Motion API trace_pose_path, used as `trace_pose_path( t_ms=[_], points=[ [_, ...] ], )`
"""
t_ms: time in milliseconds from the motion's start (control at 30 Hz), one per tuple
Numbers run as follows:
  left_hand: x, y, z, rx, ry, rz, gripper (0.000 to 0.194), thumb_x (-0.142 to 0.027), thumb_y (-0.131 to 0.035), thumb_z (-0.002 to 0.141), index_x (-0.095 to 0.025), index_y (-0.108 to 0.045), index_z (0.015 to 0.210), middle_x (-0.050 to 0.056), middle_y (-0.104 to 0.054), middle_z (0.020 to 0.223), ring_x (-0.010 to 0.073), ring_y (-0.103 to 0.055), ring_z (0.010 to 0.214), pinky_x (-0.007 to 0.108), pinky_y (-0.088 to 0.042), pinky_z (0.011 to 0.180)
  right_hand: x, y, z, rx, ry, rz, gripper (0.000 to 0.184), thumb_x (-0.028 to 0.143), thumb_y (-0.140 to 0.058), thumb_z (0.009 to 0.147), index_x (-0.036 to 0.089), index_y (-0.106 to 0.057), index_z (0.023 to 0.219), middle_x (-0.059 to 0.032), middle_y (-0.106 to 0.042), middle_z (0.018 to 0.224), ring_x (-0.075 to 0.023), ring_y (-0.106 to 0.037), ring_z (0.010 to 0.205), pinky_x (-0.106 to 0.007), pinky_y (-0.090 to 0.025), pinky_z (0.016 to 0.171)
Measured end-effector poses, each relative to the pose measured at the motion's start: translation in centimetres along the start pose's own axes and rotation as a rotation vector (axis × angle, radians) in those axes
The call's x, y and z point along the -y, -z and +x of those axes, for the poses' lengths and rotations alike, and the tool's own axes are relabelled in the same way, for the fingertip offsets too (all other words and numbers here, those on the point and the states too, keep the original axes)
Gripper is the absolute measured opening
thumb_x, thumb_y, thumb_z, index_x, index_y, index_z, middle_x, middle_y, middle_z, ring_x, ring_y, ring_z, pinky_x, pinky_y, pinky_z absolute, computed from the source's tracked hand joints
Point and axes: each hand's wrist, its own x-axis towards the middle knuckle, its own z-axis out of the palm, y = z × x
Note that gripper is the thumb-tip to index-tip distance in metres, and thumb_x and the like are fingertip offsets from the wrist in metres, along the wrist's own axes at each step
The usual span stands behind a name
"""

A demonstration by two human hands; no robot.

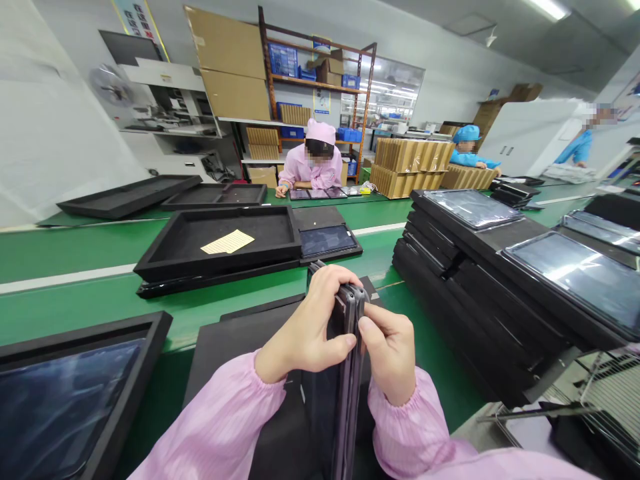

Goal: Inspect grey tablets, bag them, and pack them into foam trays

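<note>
Two thin dark tablets [345, 387] stand on edge, face to face, above a black foam pad [225, 353] in front of me. My left hand [320, 327] is closed round their upper part, fingers over the top and thumb along the near edge. From the other side, my right hand [390, 340] pinches at the near upper corner with thumb and forefinger. What exactly lies between those right fingertips is partly hidden; they touch the right tablet's edge. The tablets' lower ends run out of the picture.
A black foam tray [220, 213] holds yellow label sheets [227, 242]. Beside it lies a tray with a dark screen [327, 240]. Tall stacked black trays [465, 287] with wrapped screens stand right. Another screen tray [75, 400] is near left. Across the green bench [280, 290] sits a co-worker [315, 160].
</note>
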Motion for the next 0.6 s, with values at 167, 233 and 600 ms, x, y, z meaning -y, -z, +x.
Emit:
trace_pose_path(
  t_ms=[167,233,600],
  points=[
    [-0.10,-0.21,0.03,-0.041,-0.005,-0.002,0.044,-0.064,-0.041,0.091,-0.024,-0.045,0.109,0.007,-0.053,0.104,0.0269,-0.051,0.095,0.045,-0.043,0.088,0.06,-0.01,0.03,-0.031,0.002,0.015,0.027,0.026,-0.055,0.078,0.013,-0.077,0.072,0.0021,-0.052,0.048,-0.0106,-0.043,0.043,-0.022,-0.039,0.043],
    [-0.17,-0.30,0.04,-0.048,0.031,0.000,0.046,-0.066,-0.039,0.091,-0.024,-0.047,0.106,0.007,-0.054,0.101,0.0269,-0.052,0.093,0.045,-0.043,0.087,0.19,0.02,0.05,-0.015,0.013,0.008,0.027,0.026,-0.054,0.080,0.014,-0.071,0.063,0.0031,-0.048,0.046,-0.0094,-0.039,0.041,-0.021,-0.035,0.041],
    [-0.23,-0.46,-0.03,-0.086,0.025,-0.011,0.051,-0.071,-0.036,0.090,-0.024,-0.049,0.104,0.007,-0.056,0.099,0.0266,-0.052,0.089,0.044,-0.044,0.084,0.40,0.24,0.03,0.032,0.020,0.005,0.032,0.026,-0.053,0.083,0.017,-0.056,0.053,0.0040,-0.043,0.046,-0.0082,-0.037,0.042,-0.021,-0.031,0.041]
  ],
)
